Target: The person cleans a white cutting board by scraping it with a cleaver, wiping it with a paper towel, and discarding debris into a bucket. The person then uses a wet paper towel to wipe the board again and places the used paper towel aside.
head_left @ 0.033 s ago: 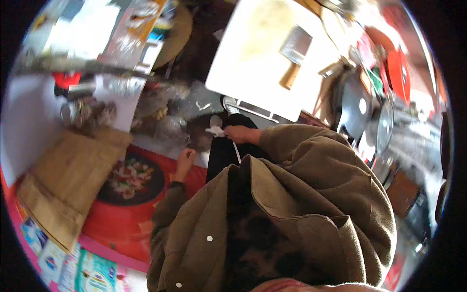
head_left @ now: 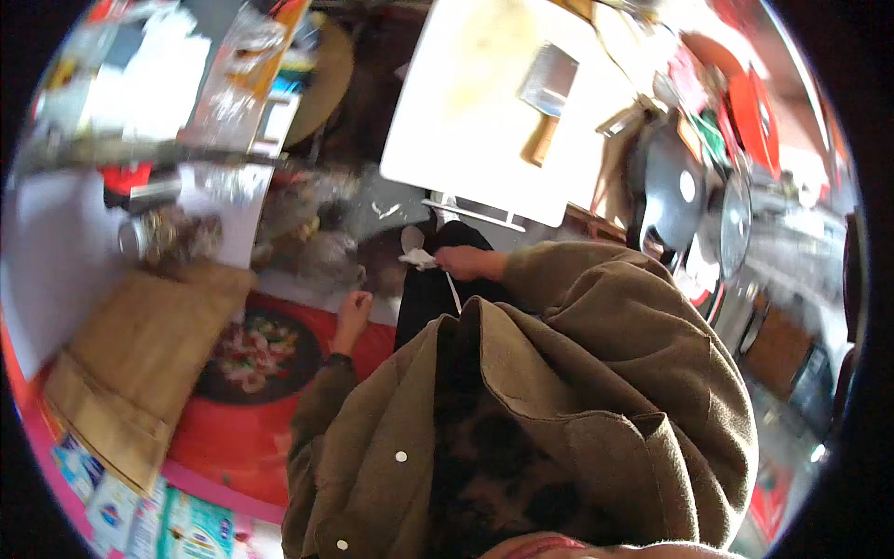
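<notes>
My right hand (head_left: 461, 263) is closed round a crumpled white tissue (head_left: 418, 259), in front of my dark trousers (head_left: 424, 303). The tissue sticks out past the fingers on the left; whether it is paper or thin cloth is hard to tell. My left hand (head_left: 352, 312) hangs by the edge of a red table cover (head_left: 233, 447), its fingers curled in and nothing seen in them. Nearest to it on that cover is a printed dark round picture of food (head_left: 256, 359).
Ahead stands a white table (head_left: 447, 121) with a wooden-handled cleaver (head_left: 548, 88) on it. Dark pans (head_left: 670, 177) and a red lid (head_left: 759, 121) are at the right. A brown cardboard piece (head_left: 140, 345) lies at the left, near a jar (head_left: 140, 238) and packets (head_left: 196, 526).
The white table and cleaver have shifted slightly left and up in the view. My right hand with the tissue sits a little further right and lower; my left hand has barely moved.
</notes>
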`<state>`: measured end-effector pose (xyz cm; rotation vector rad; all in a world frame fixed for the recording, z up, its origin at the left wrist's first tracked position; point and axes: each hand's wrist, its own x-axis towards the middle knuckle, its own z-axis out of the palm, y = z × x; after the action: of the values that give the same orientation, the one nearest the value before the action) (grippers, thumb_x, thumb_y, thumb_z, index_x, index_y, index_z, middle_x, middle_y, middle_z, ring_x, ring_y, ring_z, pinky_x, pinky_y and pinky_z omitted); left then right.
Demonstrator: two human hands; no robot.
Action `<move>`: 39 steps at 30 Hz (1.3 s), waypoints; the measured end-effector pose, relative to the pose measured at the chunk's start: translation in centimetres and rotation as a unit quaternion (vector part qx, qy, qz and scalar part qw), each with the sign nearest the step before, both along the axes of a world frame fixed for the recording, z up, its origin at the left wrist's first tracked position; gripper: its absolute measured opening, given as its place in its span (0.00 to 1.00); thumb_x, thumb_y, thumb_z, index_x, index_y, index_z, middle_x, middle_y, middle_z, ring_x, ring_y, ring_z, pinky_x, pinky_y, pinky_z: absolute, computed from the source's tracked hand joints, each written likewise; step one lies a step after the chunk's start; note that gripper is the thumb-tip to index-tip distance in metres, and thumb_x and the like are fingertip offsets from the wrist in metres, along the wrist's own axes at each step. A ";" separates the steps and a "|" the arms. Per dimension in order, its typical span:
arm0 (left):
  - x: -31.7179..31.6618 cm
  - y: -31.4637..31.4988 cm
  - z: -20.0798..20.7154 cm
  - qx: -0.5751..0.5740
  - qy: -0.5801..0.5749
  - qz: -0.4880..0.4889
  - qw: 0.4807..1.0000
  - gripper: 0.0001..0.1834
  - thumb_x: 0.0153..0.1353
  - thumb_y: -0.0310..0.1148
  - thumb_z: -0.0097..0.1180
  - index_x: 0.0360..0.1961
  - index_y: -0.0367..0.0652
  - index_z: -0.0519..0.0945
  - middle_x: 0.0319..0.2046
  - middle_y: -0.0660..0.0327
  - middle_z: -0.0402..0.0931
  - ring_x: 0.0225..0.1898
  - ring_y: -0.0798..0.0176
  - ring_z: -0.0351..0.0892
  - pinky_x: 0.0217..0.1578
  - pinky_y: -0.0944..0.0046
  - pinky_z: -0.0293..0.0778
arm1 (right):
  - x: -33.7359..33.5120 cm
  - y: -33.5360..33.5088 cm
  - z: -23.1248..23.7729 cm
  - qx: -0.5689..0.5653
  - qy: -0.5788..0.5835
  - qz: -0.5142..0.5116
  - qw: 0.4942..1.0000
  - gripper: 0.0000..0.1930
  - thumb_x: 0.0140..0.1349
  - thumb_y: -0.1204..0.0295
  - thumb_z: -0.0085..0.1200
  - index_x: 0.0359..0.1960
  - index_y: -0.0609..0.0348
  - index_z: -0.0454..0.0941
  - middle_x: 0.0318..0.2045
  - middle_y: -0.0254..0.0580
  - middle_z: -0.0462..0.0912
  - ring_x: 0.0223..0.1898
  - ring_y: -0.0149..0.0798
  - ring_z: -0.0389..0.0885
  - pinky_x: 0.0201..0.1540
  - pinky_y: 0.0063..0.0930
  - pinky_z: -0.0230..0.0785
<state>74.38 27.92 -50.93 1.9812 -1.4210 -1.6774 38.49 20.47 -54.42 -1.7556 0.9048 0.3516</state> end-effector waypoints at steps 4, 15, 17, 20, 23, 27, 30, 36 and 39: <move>-0.7 -3.9 4.0 0.056 -0.048 -0.180 0.981 0.16 0.64 0.41 0.60 0.44 0.40 0.82 0.37 0.51 0.85 0.39 0.52 0.85 0.42 0.57 0.78 | -8.7 6.8 4.7 0.005 0.054 -0.114 0.992 0.15 0.65 0.66 0.50 0.49 0.61 0.78 0.51 0.57 0.78 0.51 0.59 0.79 0.51 0.50 0.72; -17.4 -12.1 10.1 0.046 0.033 -0.416 0.908 0.18 0.65 0.38 0.57 0.52 0.38 0.80 0.45 0.48 0.84 0.48 0.54 0.85 0.49 0.57 0.78 | -23.1 31.7 5.9 0.011 0.305 -0.562 0.769 0.13 0.61 0.69 0.48 0.35 0.61 0.85 0.41 0.61 0.84 0.46 0.57 0.82 0.49 0.48 0.75; -23.6 -11.7 13.7 0.076 0.027 -0.431 0.899 0.18 0.65 0.35 0.58 0.53 0.37 0.79 0.46 0.50 0.83 0.48 0.57 0.84 0.49 0.59 0.78 | -23.9 36.5 5.3 -0.010 0.298 -0.635 0.712 0.13 0.60 0.70 0.49 0.31 0.64 0.85 0.39 0.60 0.84 0.44 0.58 0.83 0.48 0.49 0.75; -32.9 -8.3 20.8 -0.031 0.143 -0.489 0.860 0.11 0.67 0.31 0.56 0.46 0.37 0.82 0.40 0.58 0.83 0.42 0.66 0.81 0.47 0.64 0.76 | -26.7 41.9 3.3 0.058 0.307 -0.653 0.690 0.15 0.62 0.64 0.51 0.39 0.62 0.85 0.42 0.58 0.84 0.47 0.57 0.83 0.49 0.47 0.75; -43.9 -4.2 26.9 -0.013 0.194 -0.550 0.812 0.11 0.68 0.32 0.57 0.34 0.35 0.84 0.36 0.60 0.82 0.39 0.67 0.79 0.44 0.65 0.74 | -29.7 46.3 1.6 0.097 0.308 -0.708 0.629 0.16 0.62 0.63 0.51 0.41 0.60 0.86 0.44 0.55 0.85 0.48 0.56 0.83 0.49 0.46 0.75; -56.1 2.6 32.9 -0.053 0.319 -0.597 0.734 0.12 0.68 0.32 0.57 0.32 0.33 0.82 0.35 0.60 0.80 0.37 0.67 0.77 0.40 0.65 0.73 | -32.9 51.0 1.2 0.085 0.273 -0.782 0.554 0.15 0.62 0.64 0.51 0.41 0.60 0.86 0.44 0.55 0.85 0.47 0.57 0.83 0.49 0.47 0.75; -62.7 5.7 36.6 -0.062 0.356 -0.587 0.724 0.07 0.69 0.25 0.54 0.32 0.36 0.80 0.38 0.58 0.81 0.41 0.66 0.78 0.45 0.66 0.73 | -35.0 54.1 2.1 0.077 0.289 -0.793 0.530 0.14 0.62 0.65 0.51 0.39 0.59 0.86 0.43 0.55 0.85 0.45 0.58 0.83 0.49 0.49 0.75; -73.4 8.3 42.0 -0.093 0.459 -0.604 0.645 0.16 0.68 0.31 0.58 0.22 0.37 0.75 0.27 0.56 0.80 0.36 0.57 0.80 0.43 0.59 0.76 | -38.1 58.7 1.9 0.044 0.282 -0.779 0.559 0.15 0.63 0.68 0.47 0.41 0.59 0.86 0.44 0.52 0.85 0.47 0.55 0.83 0.51 0.48 0.75; -77.2 10.2 43.2 -0.079 0.461 -0.543 0.698 0.04 0.65 0.24 0.59 0.32 0.35 0.79 0.33 0.57 0.81 0.38 0.62 0.81 0.44 0.64 0.76 | -39.2 60.7 0.2 0.040 0.329 -0.708 0.624 0.15 0.63 0.70 0.46 0.39 0.58 0.86 0.43 0.49 0.86 0.46 0.52 0.84 0.50 0.47 0.75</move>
<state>-2.81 38.17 -7.75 -0.1900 -2.1515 -2.1976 -0.75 81.15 -54.18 -0.3147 2.4159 -0.0797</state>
